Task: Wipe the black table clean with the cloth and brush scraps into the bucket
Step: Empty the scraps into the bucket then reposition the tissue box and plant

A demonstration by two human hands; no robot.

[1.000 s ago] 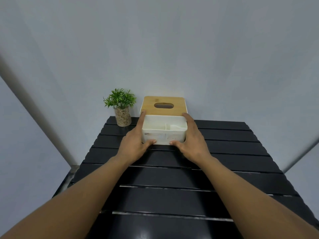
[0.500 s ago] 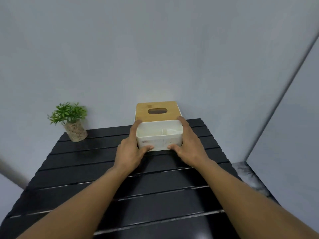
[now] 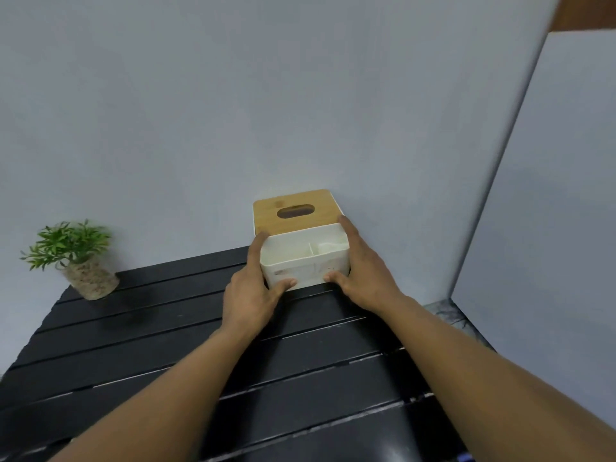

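At far table (image 3: 166,328) edge, by wall: one box (image 3: 306,261) stood, wooden lid (image 3: 293,201) with one slot, two open compartments. Two hands: left hand (image 3: 248,295) and right hand (image 3: 363,281) clasped box sides, thumbs on front. One plant (image 3: 76,251) sat at far left corner. Front label faint, unreadable.

The box (image 3: 301,248) sits at the table's (image 3: 160,331) far edge; the plant (image 3: 75,258) stands at the far left corner.
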